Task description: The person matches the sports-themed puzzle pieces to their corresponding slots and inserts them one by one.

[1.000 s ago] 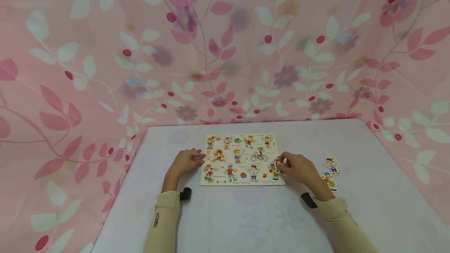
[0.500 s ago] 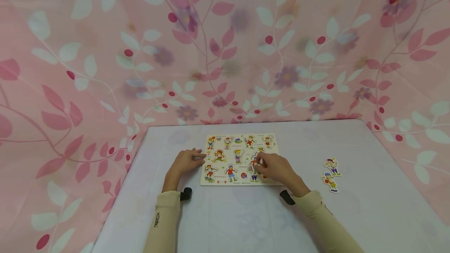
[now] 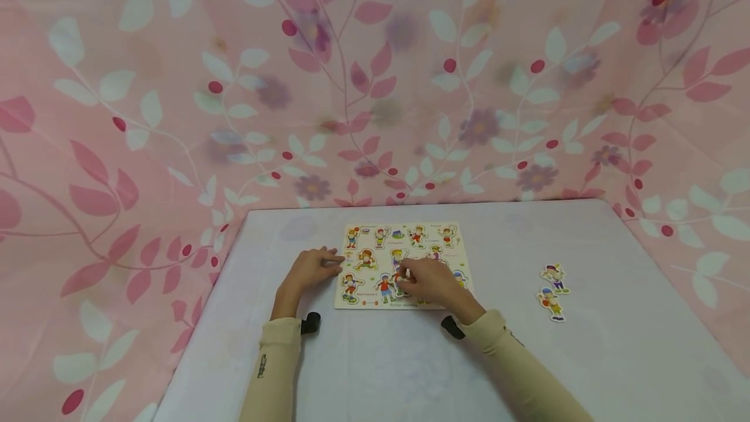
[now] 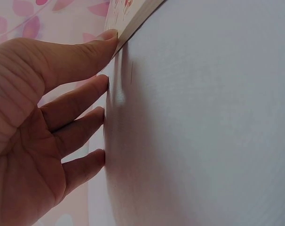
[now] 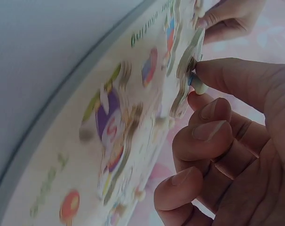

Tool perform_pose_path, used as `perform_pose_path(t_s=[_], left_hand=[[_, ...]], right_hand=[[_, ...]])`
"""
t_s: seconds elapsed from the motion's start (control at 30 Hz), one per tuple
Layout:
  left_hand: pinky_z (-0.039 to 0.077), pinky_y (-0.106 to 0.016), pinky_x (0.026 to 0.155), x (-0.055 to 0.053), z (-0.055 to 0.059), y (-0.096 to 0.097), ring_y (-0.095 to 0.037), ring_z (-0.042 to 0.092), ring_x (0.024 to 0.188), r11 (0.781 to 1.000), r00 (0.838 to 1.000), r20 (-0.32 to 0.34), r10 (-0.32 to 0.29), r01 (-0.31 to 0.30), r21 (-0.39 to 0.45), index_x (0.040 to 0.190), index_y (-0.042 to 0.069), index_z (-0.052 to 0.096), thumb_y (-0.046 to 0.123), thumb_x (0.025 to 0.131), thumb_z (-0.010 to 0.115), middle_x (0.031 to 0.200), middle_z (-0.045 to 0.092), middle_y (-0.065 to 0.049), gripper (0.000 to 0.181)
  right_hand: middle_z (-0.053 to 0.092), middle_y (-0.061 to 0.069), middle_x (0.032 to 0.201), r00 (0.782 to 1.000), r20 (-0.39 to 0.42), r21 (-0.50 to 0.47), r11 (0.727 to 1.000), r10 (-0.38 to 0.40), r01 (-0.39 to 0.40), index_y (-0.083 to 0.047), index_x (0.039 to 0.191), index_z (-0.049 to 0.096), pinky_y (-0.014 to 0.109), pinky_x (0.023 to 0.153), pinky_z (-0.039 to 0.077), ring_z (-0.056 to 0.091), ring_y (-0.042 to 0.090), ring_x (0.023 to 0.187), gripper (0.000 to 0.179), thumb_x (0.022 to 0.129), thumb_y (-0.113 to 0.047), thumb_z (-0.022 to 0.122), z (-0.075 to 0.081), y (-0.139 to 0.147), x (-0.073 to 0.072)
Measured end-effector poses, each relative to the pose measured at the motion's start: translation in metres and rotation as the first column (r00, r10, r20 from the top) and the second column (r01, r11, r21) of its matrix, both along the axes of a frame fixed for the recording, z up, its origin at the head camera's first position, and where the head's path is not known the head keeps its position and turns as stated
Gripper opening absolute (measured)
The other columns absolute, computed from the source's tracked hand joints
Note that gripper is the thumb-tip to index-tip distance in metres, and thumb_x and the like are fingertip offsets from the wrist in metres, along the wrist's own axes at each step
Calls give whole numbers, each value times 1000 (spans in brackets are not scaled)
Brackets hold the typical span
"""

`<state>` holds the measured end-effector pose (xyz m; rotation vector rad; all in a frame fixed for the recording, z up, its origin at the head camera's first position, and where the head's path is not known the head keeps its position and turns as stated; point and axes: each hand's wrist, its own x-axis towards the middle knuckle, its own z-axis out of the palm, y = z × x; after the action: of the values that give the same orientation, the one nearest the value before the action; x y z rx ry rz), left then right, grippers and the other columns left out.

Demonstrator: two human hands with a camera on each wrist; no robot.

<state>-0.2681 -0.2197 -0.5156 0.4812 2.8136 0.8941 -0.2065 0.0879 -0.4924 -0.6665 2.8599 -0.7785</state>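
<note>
A cream puzzle board [image 3: 381, 264] with printed words and figures of sporty children lies flat on the table. My left hand [image 3: 312, 273] is at its left edge, fingers extended; in the left wrist view the thumb [image 4: 93, 54] touches the board's side. With thumb and index finger my right hand [image 3: 430, 281] pinches the knob of a child-figure puzzle piece [image 5: 182, 77]. That piece is tilted close over the board's lower middle, partly covered by the fingers in the head view. The other right fingers are curled underneath, away from the piece.
Two loose puzzle pieces, one with a purple-clad figure [image 3: 554, 278] and one with a blue-capped figure [image 3: 551, 303], lie right of the board. A white cloth [image 3: 375, 363] covers the table. Pink floral fabric [image 3: 375, 83] hangs behind and at the sides.
My right hand has moved left across the board, from its right edge to the lower middle, carrying the puzzle piece. My left hand stays at the left edge.
</note>
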Motion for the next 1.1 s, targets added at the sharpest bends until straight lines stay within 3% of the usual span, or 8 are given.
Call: perform_pose_path(t_s=[0.27, 0.47, 0.7, 1.1], left_hand=[[28, -54, 113, 0, 1, 1, -35, 44, 135, 1000, 1000, -8, 0, 0, -2, 112, 16, 77, 24, 87, 77, 132, 61, -9, 27], [28, -54, 113, -1, 1, 1, -36, 43, 135, 1000, 1000, 2, 2, -2, -11, 113, 16, 77, 25, 88, 76, 133, 61, -9, 27], [27, -54, 113, 0, 2, 2, -35, 42, 136, 1000, 1000, 5, -1, 1, -12, 113, 16, 77, 25, 88, 75, 133, 60, -8, 27], [29, -54, 112, 0, 1, 2, -35, 44, 135, 1000, 1000, -8, 0, 0, -13, 113, 15, 77, 23, 87, 76, 132, 61, -9, 27]], right_hand=[[50, -12, 62, 998, -55, 23, 999, 36, -35, -22, 88, 62, 25, 49, 35, 45, 6, 55, 12, 90, -30, 71, -4, -17, -3], [50, -11, 64, 998, -36, 25, 998, 51, -50, -20, 88, 62, 26, 49, 35, 45, 7, 56, 12, 90, -28, 71, -5, -28, -3], [50, -11, 64, 999, -34, 83, 996, 36, -33, -21, 85, 61, 26, 50, 36, 45, 7, 57, 12, 89, -27, 71, -9, -34, -4], [50, -10, 64, 998, -56, 90, 996, 21, -16, -19, 81, 60, 28, 51, 37, 46, 9, 58, 14, 86, -26, 72, -8, -34, 0]])
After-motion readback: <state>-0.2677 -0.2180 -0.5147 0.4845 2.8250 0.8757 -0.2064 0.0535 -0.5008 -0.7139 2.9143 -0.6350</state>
